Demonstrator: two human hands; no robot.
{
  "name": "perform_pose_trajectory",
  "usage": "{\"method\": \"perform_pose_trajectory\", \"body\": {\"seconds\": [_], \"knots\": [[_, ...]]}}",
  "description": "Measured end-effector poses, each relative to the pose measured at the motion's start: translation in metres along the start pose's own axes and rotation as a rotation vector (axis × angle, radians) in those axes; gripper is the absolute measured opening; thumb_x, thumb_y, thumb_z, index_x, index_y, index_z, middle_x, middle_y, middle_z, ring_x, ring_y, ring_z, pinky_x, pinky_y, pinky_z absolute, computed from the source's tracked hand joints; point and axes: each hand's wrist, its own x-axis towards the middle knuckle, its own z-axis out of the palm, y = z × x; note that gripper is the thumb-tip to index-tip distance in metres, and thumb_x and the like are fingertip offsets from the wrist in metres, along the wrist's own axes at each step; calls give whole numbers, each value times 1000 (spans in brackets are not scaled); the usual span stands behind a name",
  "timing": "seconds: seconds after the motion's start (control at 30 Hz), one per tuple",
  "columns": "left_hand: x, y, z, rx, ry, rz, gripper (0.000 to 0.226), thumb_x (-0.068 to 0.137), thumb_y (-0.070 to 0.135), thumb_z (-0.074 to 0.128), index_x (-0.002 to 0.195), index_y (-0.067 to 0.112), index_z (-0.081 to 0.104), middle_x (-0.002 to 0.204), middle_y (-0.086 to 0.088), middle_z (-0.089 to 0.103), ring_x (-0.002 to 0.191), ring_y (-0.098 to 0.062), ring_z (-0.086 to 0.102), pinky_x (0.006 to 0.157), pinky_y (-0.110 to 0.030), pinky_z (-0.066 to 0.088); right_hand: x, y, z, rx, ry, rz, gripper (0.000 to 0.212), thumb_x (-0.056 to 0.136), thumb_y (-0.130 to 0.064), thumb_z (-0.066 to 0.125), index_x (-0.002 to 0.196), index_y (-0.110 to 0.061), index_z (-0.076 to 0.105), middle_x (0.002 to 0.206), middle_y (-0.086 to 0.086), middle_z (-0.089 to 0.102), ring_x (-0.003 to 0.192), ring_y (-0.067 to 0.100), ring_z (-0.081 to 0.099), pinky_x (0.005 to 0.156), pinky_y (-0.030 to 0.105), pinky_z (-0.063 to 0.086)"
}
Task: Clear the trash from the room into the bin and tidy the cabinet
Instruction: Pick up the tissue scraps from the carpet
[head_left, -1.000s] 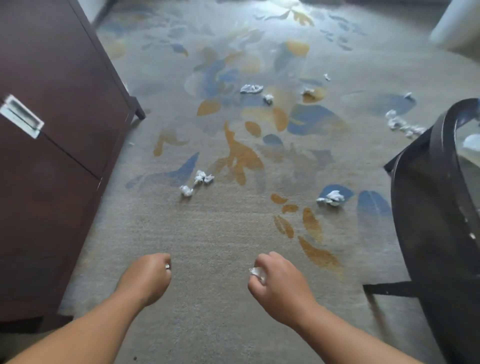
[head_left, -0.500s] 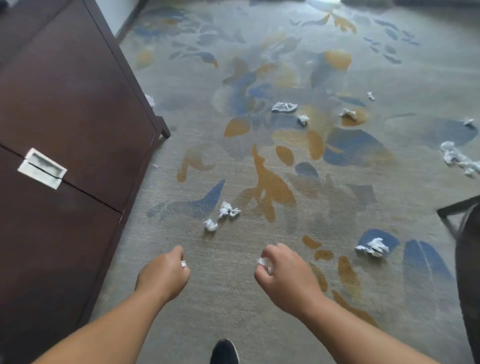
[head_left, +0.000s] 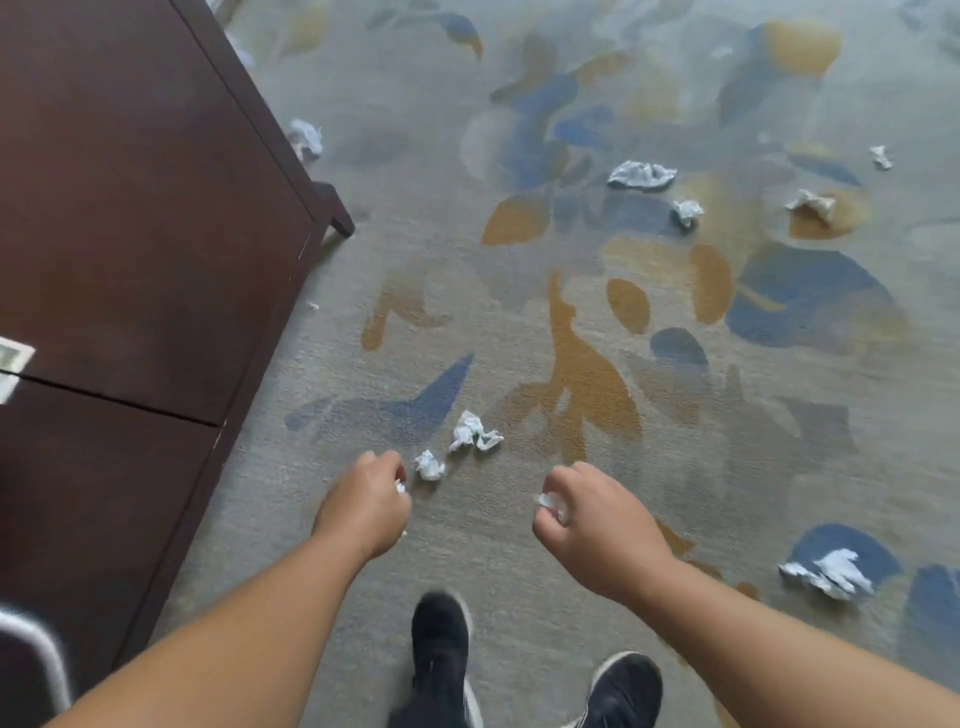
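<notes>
My left hand (head_left: 363, 501) is a closed fist with a bit of white crumpled paper showing at the fingers. My right hand (head_left: 587, 525) is also closed on a small white paper wad (head_left: 549, 501). Just beyond my left hand lie a small paper ball (head_left: 429, 465) and a larger crumpled piece (head_left: 474, 434) on the patterned carpet. More paper scraps lie farther off: a flat crumpled piece (head_left: 641, 175), a ball (head_left: 687, 211), another wad (head_left: 812, 201), a torn clump (head_left: 828, 571) at the right and a wad (head_left: 305, 139) by the cabinet. The bin is out of view.
A dark brown wooden cabinet (head_left: 135, 218) fills the left side, its foot (head_left: 335, 210) standing on the carpet. A metal pull (head_left: 13, 366) shows at its left edge. My two dark shoes (head_left: 441, 654) (head_left: 621, 688) are at the bottom. A curved metal bar (head_left: 36, 649) sits bottom left.
I have stepped forward and left; the black bin at the right has left the view. The two paper pieces near the cabinet are now just ahead of my left hand. Both fists stay closed.
</notes>
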Motion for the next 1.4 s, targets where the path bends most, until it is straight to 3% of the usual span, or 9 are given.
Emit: {"method": "perform_pose_trajectory", "body": {"seconds": [0.37,0.57,0.7,0.87,0.97,1.07,1.17,1.3,1.4], "knots": [[185,-41,143,259,-311,151,42,89,16,46,129,30,44,134,-3,33,106,-28,54,88,-41,48,174,80,144,-17,0,9,19,87,-41,46,87,-23,50,86,-3,49,82,17,47,67,31,36],[236,-57,193,537,-509,316,32,89,8,49,116,21,59,132,-8,34,106,-31,58,89,-39,46,215,120,187,-22,-5,0,14,87,-40,46,85,-27,45,85,-5,49,81,15,46,66,30,35],[254,-56,200,491,-406,250,24,92,14,45,110,9,59,120,-11,47,104,-31,60,86,-40,46,226,140,189,-41,11,0,18,87,-41,46,89,-23,51,88,-5,51,83,16,49,68,30,39],[273,-17,185,161,-154,203,15,90,20,48,105,21,52,104,-3,48,94,-25,55,74,-34,42,232,155,179,-32,35,8,15,87,-40,46,84,-26,49,85,-7,49,80,16,48,64,30,36],[283,9,194,106,-99,277,31,91,12,44,118,27,50,114,-2,48,108,-23,46,84,-37,44,233,165,172,-36,59,20,15,87,-40,46,83,-25,48,83,-7,48,79,16,47,63,30,34],[284,27,214,166,-147,342,35,92,30,52,127,34,47,121,-4,41,116,-26,39,95,-42,45,229,178,164,-26,79,49,17,88,-39,47,84,-22,49,84,-5,49,81,17,48,63,31,34],[279,31,234,429,-152,457,34,88,49,55,117,31,50,122,-3,36,115,-29,37,91,-43,47,217,200,157,-20,97,103,21,87,-38,46,88,-19,53,86,-3,50,82,19,49,65,32,37],[288,31,235,435,-196,515,2,91,20,48,90,20,50,105,-5,47,105,-27,49,83,-38,45,193,234,148,-7,117,215,21,88,-37,45,85,-17,51,84,-2,46,80,20,44,65,33,34],[297,65,229,391,-163,579,7,87,16,48,86,21,43,91,-1,45,94,-23,53,70,-33,37,169,269,136,26,149,316,19,87,-36,45,81,-19,46,86,-1,44,83,22,45,67,35,38]]}}
